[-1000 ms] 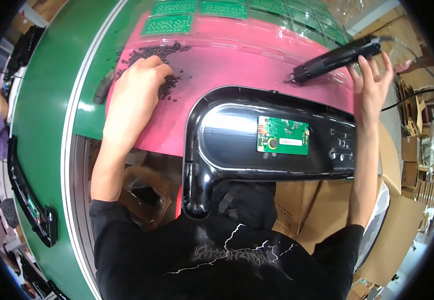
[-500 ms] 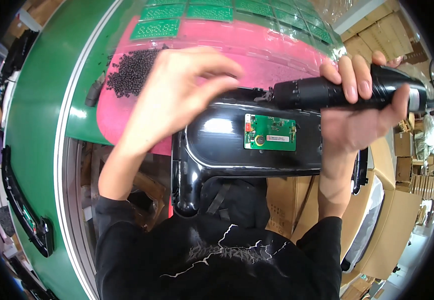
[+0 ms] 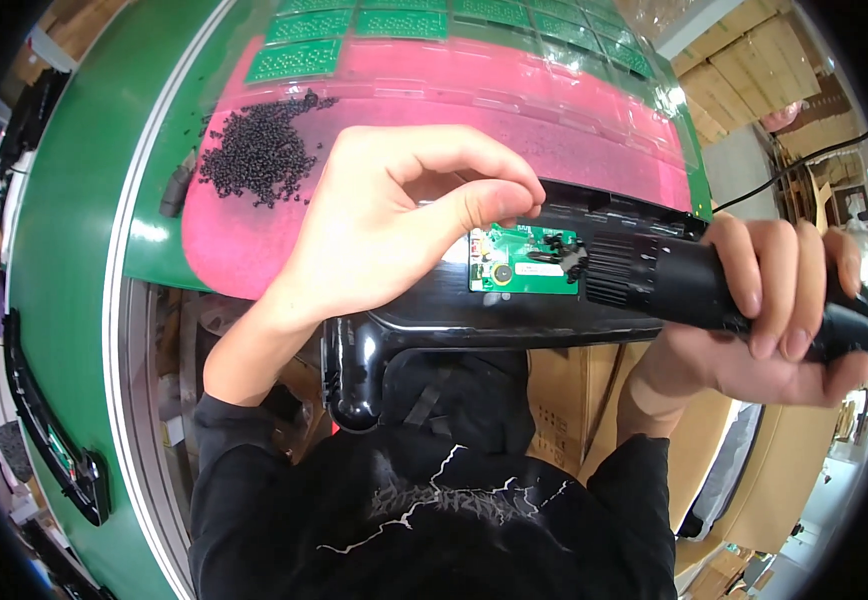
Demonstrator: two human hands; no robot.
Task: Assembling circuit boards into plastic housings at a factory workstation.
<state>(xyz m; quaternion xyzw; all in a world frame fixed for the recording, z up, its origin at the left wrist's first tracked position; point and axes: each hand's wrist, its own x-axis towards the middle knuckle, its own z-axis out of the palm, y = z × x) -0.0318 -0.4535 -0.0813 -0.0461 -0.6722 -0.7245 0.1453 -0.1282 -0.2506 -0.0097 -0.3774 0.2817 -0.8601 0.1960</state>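
Note:
My right hand [image 3: 774, 300] grips a black electric screwdriver [image 3: 664, 275], held nearly level with its bit toward the left. Several small black screws [image 3: 564, 255] cling around the bit, in front of a green circuit board [image 3: 489, 272]. That board lies in a glossy black plastic housing [image 3: 514, 320], which reaches toward my lap. My left hand [image 3: 384, 215] hovers over the housing's left part, thumb and forefinger pinched just above the board. Whatever is between those fingertips is too small to make out.
A heap of black screws [image 3: 259, 150] lies on the pink mat [image 3: 219, 240]. Behind it stands a clear tray with several green boards [image 3: 294, 60]. A dark curved part [image 3: 54, 440] rests on the green table at left. Cardboard boxes [image 3: 764, 75] are stacked at right.
My left hand has moved right and its fingers have closed into a pinch. The screwdriver has shifted right and lower, its bit now before the board with screws clinging to it.

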